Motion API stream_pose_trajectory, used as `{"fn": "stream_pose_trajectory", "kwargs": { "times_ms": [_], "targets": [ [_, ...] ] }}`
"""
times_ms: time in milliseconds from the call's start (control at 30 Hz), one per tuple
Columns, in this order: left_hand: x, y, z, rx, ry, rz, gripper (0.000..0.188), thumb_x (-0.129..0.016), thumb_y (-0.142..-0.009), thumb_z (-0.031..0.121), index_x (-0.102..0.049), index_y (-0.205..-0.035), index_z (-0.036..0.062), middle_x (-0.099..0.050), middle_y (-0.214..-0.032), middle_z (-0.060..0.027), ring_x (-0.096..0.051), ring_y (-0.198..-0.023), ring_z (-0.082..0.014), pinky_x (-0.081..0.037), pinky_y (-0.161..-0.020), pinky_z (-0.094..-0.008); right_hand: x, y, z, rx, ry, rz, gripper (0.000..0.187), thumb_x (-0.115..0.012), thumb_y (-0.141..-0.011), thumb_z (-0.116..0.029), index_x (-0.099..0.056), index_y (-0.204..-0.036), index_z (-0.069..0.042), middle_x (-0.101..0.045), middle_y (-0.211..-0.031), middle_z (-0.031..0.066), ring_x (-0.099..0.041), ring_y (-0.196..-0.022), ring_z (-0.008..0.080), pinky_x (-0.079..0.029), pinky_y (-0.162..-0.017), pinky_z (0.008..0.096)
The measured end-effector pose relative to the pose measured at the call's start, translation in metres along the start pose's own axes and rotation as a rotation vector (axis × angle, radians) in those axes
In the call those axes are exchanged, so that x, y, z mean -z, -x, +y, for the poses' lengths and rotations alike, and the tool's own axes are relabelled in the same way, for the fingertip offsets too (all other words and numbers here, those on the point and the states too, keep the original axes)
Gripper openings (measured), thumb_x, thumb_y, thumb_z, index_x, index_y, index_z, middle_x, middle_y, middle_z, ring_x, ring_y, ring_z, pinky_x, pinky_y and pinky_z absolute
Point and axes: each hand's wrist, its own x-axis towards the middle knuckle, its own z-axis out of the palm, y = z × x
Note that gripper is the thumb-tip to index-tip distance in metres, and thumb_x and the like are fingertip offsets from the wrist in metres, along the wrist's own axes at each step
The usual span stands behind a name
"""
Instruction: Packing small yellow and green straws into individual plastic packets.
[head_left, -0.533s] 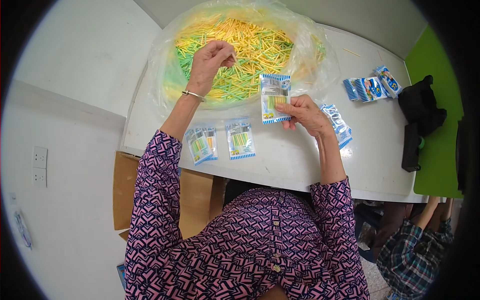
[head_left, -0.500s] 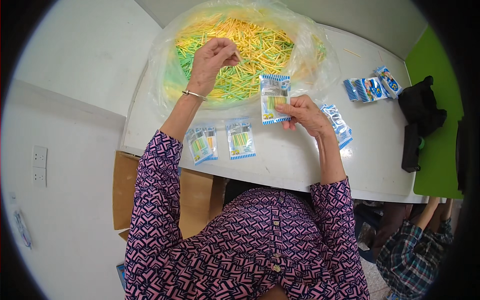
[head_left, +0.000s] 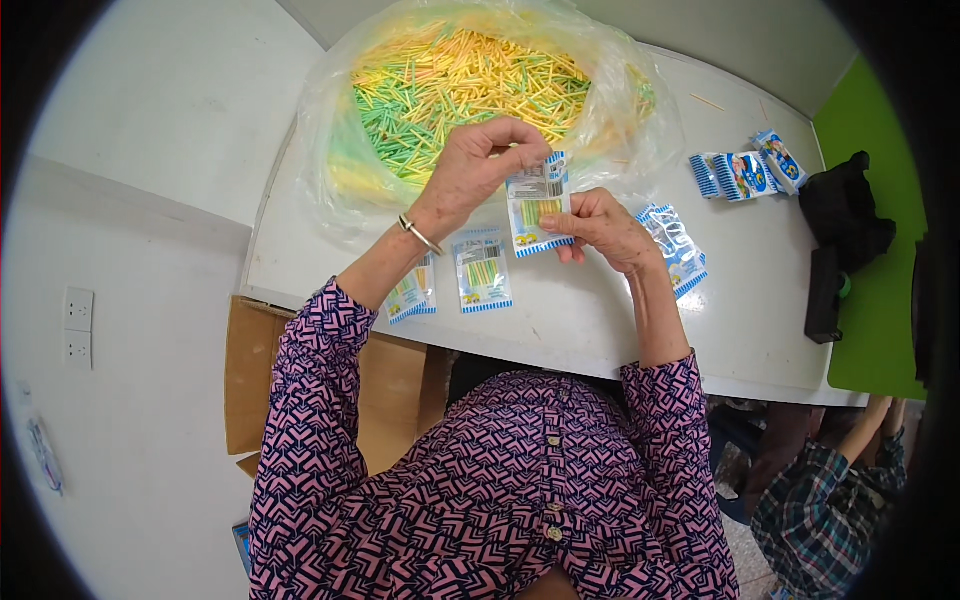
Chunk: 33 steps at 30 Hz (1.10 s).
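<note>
My right hand holds a small clear packet with blue-striped ends, its thumb across the front. Short green and yellow sticks show through the packet's window. At the packet's top edge, the thumb and fingers of my left hand are pinched together; what lies between the fingertips is hidden. Beyond both hands, a large clear plastic bag gapes open, full of loose yellow, green and orange sticks. Below my left hand, a similar packet lies flat, beside overlapping packets partly behind my wrist.
More blue-and-white packets lie behind my right wrist, and others sit farther right. A black object stands by the green panel. Cardboard sits below the white table's edge. Another person's checked sleeve shows lower right.
My left hand has come from above the loose sticks down and right to the packet's top edge. The packet in my right hand has shifted slightly left.
</note>
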Motion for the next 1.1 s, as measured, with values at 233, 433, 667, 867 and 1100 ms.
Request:
{"fn": "stream_pose_trajectory", "kwargs": {
  "times_ms": [233,433,667,867,1100],
  "targets": [
    [-0.003,0.015,0.001,-0.116,-0.501,-0.096,0.015,-0.061,-0.088,0.014,-0.065,-0.094,0.001,-0.061,-0.081,0.0024,-0.054,-0.077,-0.0063,-0.043,-0.072,-0.0206,-0.003,0.006,-0.002,-0.006,0.14,-0.028,0.025,-0.069,-0.083,-0.024,-0.067,-0.087,0.0,-0.064,-0.073,0.0043,-0.057,-0.052,0.0084,-0.043,-0.045,0.0202],
    [0.034,0.052,-0.012,0.333,-0.456,-0.227,0.017,-0.06,-0.089,0.016,-0.064,-0.089,-0.0007,-0.056,-0.072,0.0041,-0.047,-0.067,-0.0031,-0.04,-0.061,-0.0193,0.019,0.052,-0.009,0.113,0.678,0.655,0.034,-0.069,-0.079,-0.026,-0.064,-0.096,0.003,-0.065,-0.089,0.0071,-0.06,-0.073,0.0169,-0.048,-0.063,0.0301],
    [0.03,0.07,-0.027,-0.15,-1.183,-0.177,0.022,-0.066,-0.08,0.018,-0.062,-0.094,0.0016,-0.062,-0.089,-0.012,-0.057,-0.085,-0.0281,-0.047,-0.075,-0.0355,0.054,0.086,0.035,0.006,1.302,1.048,0.031,-0.067,-0.08,-0.027,-0.067,-0.096,0.0,-0.059,-0.107,0.0162,-0.052,-0.102,0.0288,-0.043,-0.085,0.0376],
    [0.002,0.043,-0.013,-0.198,-1.031,-0.151,0.023,-0.068,-0.078,0.018,-0.062,-0.096,0.0037,-0.063,-0.096,-0.0123,-0.058,-0.091,-0.03,-0.047,-0.078,-0.0367,0.06,0.084,0.043,0.153,0.975,1.037,0.025,-0.064,-0.082,-0.02,-0.067,-0.094,0.001,-0.062,-0.104,0.014,-0.056,-0.096,0.0288,-0.043,-0.086,0.0362],
    [-0.041,0.008,-0.017,-0.272,-0.707,-0.021,0.029,-0.069,-0.081,0.026,-0.063,-0.1,0.0047,-0.064,-0.096,-0.0082,-0.059,-0.087,-0.0205,-0.046,-0.073,-0.0305,0.023,0.079,0.011,0.526,1.223,1.103,0.022,-0.064,-0.082,-0.011,-0.066,-0.102,-0.002,-0.063,-0.095,0.0119,-0.057,-0.089,0.0272,-0.045,-0.078,0.0356]
  ]
}}
